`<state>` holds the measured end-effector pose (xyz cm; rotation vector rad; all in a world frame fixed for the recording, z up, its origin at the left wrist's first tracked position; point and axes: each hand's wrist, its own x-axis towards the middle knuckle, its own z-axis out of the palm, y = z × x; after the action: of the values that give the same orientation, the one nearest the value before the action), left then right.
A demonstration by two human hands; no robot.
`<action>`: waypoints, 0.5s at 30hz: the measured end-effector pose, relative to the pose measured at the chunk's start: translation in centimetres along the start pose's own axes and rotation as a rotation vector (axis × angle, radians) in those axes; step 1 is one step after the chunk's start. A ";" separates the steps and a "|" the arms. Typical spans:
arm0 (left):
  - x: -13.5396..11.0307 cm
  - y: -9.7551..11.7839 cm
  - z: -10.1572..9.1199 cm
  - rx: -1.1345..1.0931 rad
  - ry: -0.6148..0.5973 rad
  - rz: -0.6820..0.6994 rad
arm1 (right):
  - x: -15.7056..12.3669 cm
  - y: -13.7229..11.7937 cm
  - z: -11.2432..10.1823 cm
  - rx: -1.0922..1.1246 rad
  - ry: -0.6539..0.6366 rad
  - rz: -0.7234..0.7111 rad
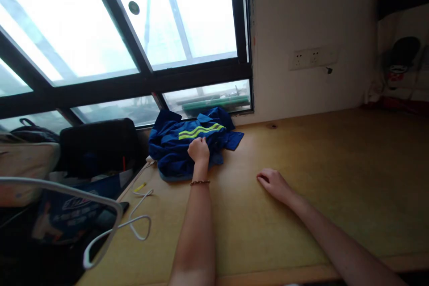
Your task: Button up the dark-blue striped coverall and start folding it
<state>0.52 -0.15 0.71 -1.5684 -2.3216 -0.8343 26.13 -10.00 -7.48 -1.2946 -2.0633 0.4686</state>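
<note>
A crumpled blue work jacket with a yellow-green reflective stripe lies at the far edge of the table, below the window. My left hand, with a beaded bracelet at its wrist, is closed in a fist at the jacket's near side and appears to grip the cloth; its fingertips are hidden. To the right, apart from the jacket, my right hand rests on the yellowish wooden table. Its fingers are curled together, and nothing shows in them.
A white cable loops across the table's left edge, near a small yellow item. Beyond that edge stand a black chair back and a blue bag. Wall sockets are at the back, right of the window.
</note>
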 end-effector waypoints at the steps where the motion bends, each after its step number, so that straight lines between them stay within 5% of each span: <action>1: -0.1 0.8 -0.6 -0.001 0.043 0.012 | 0.0 0.0 0.0 0.001 -0.001 0.000; 6: -1.1 3.3 -1.5 0.017 0.236 -0.023 | 0.0 0.2 0.1 0.004 -0.004 -0.005; 11: -0.8 0.4 0.5 -0.043 0.014 -0.192 | 0.0 0.1 0.0 0.006 -0.003 -0.004; 15: 0.1 0.0 -0.9 -0.289 0.180 -0.081 | 0.0 0.4 0.3 0.037 0.007 0.001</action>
<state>0.38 -0.57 1.53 -1.4381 -2.2251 -1.3238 26.15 -9.82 -7.92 -1.2735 -2.0393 0.5000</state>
